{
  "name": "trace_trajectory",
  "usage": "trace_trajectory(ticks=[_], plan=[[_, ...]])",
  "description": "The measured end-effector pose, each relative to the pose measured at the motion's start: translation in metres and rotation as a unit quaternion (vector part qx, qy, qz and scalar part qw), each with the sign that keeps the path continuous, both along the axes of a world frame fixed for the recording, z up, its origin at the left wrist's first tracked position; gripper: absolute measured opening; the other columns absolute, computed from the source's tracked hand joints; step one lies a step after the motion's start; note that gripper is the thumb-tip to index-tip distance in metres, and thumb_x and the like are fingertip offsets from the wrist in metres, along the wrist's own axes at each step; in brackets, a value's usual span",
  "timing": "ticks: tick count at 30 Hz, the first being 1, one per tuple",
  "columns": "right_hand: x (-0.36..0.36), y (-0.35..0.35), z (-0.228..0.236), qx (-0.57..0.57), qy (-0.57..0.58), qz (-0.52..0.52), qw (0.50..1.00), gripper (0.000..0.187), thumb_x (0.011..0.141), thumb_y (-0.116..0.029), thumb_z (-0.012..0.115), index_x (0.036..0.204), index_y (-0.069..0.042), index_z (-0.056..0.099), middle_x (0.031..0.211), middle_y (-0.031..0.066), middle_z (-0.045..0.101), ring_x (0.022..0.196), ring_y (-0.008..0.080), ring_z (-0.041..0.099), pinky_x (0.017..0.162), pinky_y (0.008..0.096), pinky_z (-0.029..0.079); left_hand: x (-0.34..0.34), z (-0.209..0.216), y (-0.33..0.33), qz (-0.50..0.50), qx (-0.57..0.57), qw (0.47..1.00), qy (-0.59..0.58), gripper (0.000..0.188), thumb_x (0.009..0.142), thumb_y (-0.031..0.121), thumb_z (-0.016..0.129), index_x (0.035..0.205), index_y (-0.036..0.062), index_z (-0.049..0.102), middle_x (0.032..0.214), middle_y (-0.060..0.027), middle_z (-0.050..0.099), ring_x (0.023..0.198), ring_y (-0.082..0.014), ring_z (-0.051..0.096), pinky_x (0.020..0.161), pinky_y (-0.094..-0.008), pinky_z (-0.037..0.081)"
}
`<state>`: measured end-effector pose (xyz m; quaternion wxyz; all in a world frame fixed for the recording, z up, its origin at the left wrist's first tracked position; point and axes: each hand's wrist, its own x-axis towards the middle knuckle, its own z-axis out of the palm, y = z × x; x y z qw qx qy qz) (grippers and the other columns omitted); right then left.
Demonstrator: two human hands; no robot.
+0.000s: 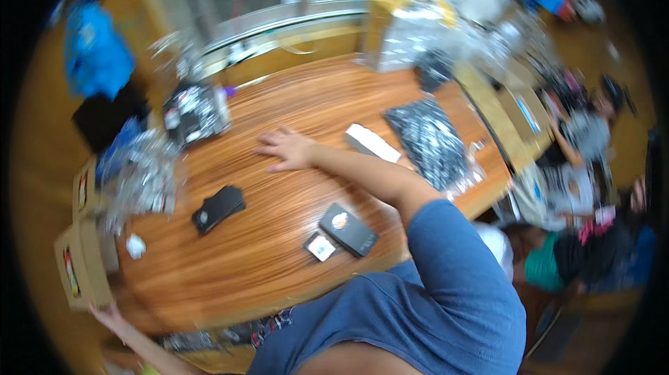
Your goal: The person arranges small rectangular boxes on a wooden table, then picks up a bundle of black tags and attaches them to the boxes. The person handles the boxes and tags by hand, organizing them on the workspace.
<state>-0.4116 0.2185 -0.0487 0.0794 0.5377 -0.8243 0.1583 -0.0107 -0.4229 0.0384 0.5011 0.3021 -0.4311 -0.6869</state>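
Observation:
At the table's left edge my left hand (110, 319) grips the lower corner of a brown cardboard box (85, 270), some of its fingers hidden. My right arm reaches across the wooden table (279, 263). At its end my right hand (287, 149) is open and holds nothing, fingers spread low over the tabletop. Left of and nearer than that hand lie dark flat pieces (219, 209), overlapping. A flat black box (349, 229) rests near the front edge, touching a small black item with a white face (321, 247). Beside my right forearm is a long white box (371, 143).
Clear plastic bags (146, 173) and a bagged bundle (195, 112) lie at the left. A crumpled white piece (136, 246) is near the cardboard box. At the right are a dark plastic package (426, 139) and a yellow-topped carton (404, 34). Other people (585, 131) sit beyond.

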Motion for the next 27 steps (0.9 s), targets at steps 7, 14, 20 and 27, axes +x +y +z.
trace_trajectory(ticks=[7,14,20,27], plan=[[-0.001,0.008,-0.003,0.000,-0.034,-0.005,0.999,0.065,0.079,-0.062,0.043,0.129,-0.020,0.044,0.137,0.0145,0.034,0.130,0.0293,0.026,0.104,0.0548,0.015,-0.150,0.037,-0.012,0.001,-0.010,0.996,0.086,0.062,0.079,0.023,0.064,0.129,0.0007,0.036,0.133,-0.0124,0.037,0.119,-0.0294,0.037,0.102,-0.0457,0.031],[0.003,0.010,-0.006,-0.010,-0.029,-0.003,1.000,0.064,0.080,-0.061,0.044,0.127,-0.019,0.046,0.135,0.0145,0.036,0.130,0.0299,0.026,0.103,0.0562,0.015,-0.250,0.011,-0.018,-0.054,-0.034,0.998,0.007,0.065,0.079,0.026,0.063,0.132,0.0020,0.033,0.135,-0.0119,0.036,0.121,-0.0292,0.035,0.103,-0.0460,0.029],[-0.001,0.010,0.000,-0.004,-0.028,-0.004,1.000,0.064,0.080,-0.060,0.046,0.127,-0.018,0.046,0.135,0.0150,0.036,0.129,0.0298,0.026,0.103,0.0562,0.015,-0.303,-0.017,-0.056,-0.116,-0.024,0.992,-0.046,0.068,0.080,0.029,0.062,0.134,0.0032,0.030,0.137,-0.0114,0.034,0.123,-0.0290,0.034,0.104,-0.0461,0.028],[0.001,0.003,0.008,-0.006,-0.047,-0.001,0.999,0.063,0.078,-0.058,0.050,0.126,-0.018,0.046,0.135,0.0143,0.035,0.129,0.0289,0.027,0.103,0.0562,0.016,-0.297,-0.038,-0.140,-0.169,-0.061,0.973,-0.142,0.079,0.078,0.041,0.059,0.138,0.0053,0.023,0.141,-0.0109,0.026,0.128,-0.0303,0.026,0.105,-0.0468,0.023]])
